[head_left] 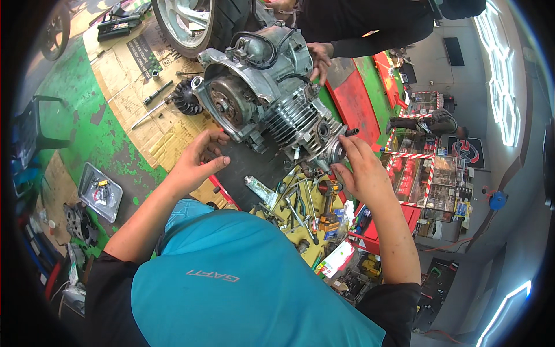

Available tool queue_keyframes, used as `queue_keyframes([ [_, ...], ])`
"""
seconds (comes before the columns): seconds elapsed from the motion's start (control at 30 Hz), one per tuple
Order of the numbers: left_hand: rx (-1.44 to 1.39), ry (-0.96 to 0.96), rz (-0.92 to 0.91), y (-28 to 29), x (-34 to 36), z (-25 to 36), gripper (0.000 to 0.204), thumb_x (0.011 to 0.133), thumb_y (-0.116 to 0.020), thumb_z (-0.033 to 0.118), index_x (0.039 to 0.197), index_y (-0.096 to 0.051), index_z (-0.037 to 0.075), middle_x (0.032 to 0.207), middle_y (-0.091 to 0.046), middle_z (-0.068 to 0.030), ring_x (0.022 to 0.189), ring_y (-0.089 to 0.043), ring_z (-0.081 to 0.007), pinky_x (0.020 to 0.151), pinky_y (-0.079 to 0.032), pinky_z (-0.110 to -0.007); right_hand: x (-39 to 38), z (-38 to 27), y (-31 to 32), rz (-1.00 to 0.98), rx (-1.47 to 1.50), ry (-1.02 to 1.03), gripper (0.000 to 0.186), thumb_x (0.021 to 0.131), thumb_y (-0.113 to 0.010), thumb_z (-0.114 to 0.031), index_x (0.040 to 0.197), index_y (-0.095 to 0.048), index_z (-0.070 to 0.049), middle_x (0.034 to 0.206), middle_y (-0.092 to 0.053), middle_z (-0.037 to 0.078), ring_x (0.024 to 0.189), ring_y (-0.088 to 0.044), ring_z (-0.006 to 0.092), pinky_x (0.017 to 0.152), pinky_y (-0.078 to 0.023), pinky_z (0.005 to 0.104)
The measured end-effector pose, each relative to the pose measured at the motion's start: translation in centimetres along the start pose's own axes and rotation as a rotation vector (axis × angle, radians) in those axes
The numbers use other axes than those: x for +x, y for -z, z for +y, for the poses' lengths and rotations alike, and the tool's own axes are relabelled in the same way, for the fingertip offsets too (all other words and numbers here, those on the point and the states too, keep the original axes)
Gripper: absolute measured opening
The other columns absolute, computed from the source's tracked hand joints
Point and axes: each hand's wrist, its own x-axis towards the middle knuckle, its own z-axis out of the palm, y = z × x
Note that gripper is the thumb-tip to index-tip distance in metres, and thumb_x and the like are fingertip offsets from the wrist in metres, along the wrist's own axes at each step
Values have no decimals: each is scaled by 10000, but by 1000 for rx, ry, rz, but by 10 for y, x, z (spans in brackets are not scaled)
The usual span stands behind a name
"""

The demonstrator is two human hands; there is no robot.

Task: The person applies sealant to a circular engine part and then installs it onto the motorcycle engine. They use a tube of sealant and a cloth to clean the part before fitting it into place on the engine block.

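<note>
A bare metal scooter engine [292, 63] sits in front of me, its open round housing with a flywheel [226, 104] facing left. The finned cylinder [291, 118] points down to the right. My right hand [364, 170] grips the cylinder head end [334, 151], thumb below and fingers above. Just short of the housing, my left hand [199, 161] hangs with curled, parted fingers and holds nothing. A co-worker's hand [319, 61] rests against the engine's far right side.
Beyond the engine stands a wheel [185, 26]. Cardboard [124, 95] on the left bears a black fan [188, 97] and long tools. Below the engine lie several wrenches [300, 214] and a yellow cordless driver [329, 214]. A grey tray [99, 192] stands on the green floor.
</note>
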Motion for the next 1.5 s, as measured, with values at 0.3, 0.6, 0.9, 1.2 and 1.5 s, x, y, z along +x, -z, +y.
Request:
queue_keyframes([
  [0.3,-2,10,-17,-3,5,1,483,904,-737,143,1317,-515,26,1213,-528,-40,1017,-507,-100,847,-476,-257,3,-6,-1,-4,-38,-102,613,888,-727,-285,1338,-502,66,1220,-574,235,1118,-589,394,958,-499,437],
  [0.6,19,10,-30,-5,6,2,474,910,-732,152,1316,-517,33,1216,-529,-37,1017,-509,-102,860,-471,-264,2,-2,-3,-38,60,-126,585,889,-719,-266,1311,-498,74,1197,-583,244,1135,-573,397,983,-481,451],
  [0.9,26,-9,-12,-12,7,8,422,897,-707,76,1282,-538,41,1180,-542,-29,984,-517,-93,816,-475,-240,-3,-5,-23,73,-12,-122,487,915,-683,-306,1173,-513,70,1081,-604,248,1047,-591,397,926,-491,458],
  [1.2,248,-93,-61,-10,9,13,430,930,-656,157,1322,-528,36,1243,-587,-71,1028,-575,-145,889,-469,-297,-19,-4,-44,216,93,-292,571,954,-635,-404,1285,-512,44,1074,-626,216,1044,-613,388,900,-507,465],
  [1.5,313,-182,-163,-37,6,50,387,974,-614,178,1330,-528,53,1190,-590,-59,986,-563,-129,817,-453,-269,-147,-62,-206,821,697,-940,220,930,-674,-192,1017,-674,9,888,-679,180,829,-658,365,709,-497,427],
])
